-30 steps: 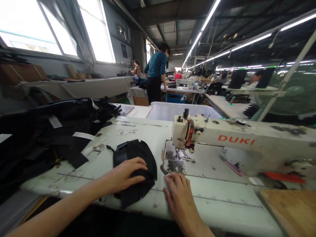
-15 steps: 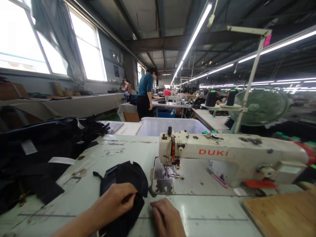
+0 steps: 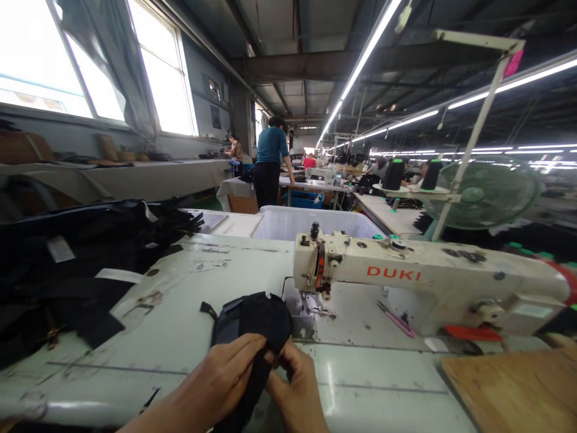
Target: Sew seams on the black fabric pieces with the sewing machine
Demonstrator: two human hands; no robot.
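Note:
A black fabric piece with a rounded end and a short tab at its upper left lies at the front of the pale table, left of the sewing machine. My left hand lies over its middle, fingers closed on the cloth. At its right edge my right hand pinches the same fabric, fingertips close to those of the left. The exact grip between the fingertips is partly hidden. The machine's needle and presser foot stand just beyond the fabric's right edge.
A heap of black fabric pieces covers the table's left side. Pink-handled snips lie on the machine bed. A wooden board is at the right front, a white bin behind the machine. A person stands farther back.
My right hand has moved from the bare table onto the fabric's edge and pinches it. The fabric and my left hand have shifted right, towards the machine. The standing person leans over the far table.

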